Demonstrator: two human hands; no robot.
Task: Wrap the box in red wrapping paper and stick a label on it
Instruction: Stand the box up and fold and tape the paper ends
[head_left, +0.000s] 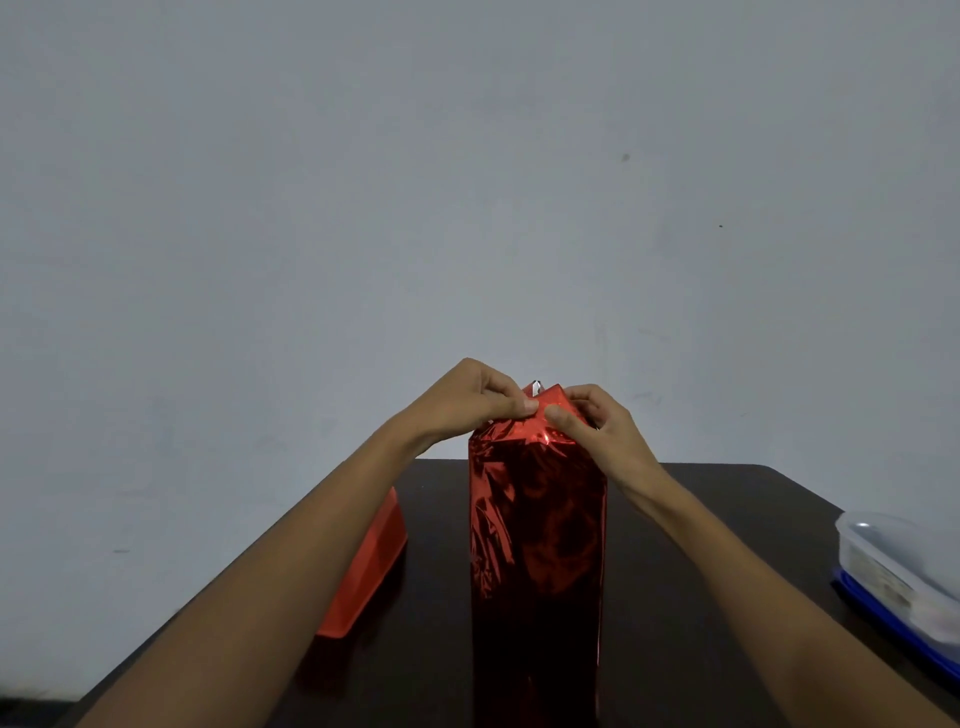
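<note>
Both hands (535, 410) pinch red wrapping paper (537, 519).

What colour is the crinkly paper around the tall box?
The paper is shiny metallic red, seen best in the head view.

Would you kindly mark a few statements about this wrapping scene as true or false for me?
1. The wrapped box stands upright on the table. True.
2. Only the left hand pinches the red paper at the top. False: the right hand pinches it too.
3. A clear plastic container sits on the table's right side. True.
4. The flat red item lies right of the box. False: it lies to the box's left.
</note>
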